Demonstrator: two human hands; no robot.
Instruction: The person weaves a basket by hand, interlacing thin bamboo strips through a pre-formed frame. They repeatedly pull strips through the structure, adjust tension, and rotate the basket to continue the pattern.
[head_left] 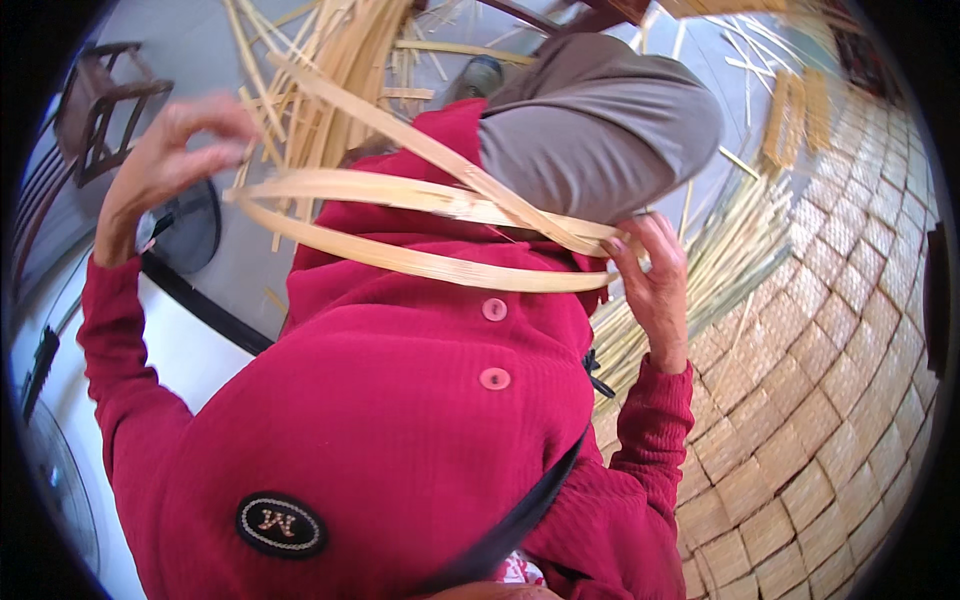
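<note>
My right hand (653,262) pinches pale bamboo strips where they meet at the right side of a long flattened loop. This bamboo strip loop (400,262) lies across my lap in front of the red garment. From the same grip another bamboo strip (400,130) slants up and to the left, its far end free. My left hand (190,150) is raised at the left, above the loop's left bend and apart from it. Its fingers curl toward the thumb in a pinch, slightly blurred. Whatever may be between the fingertips is too small to make out.
Loose bamboo strips (350,90) are heaped beyond my lap. A bundle of thin strips (730,240) lies at the right, beside many stacked woven pieces (800,440). A dark wooden chair (100,110) stands at far left. More flat strips (785,115) lie at the far right.
</note>
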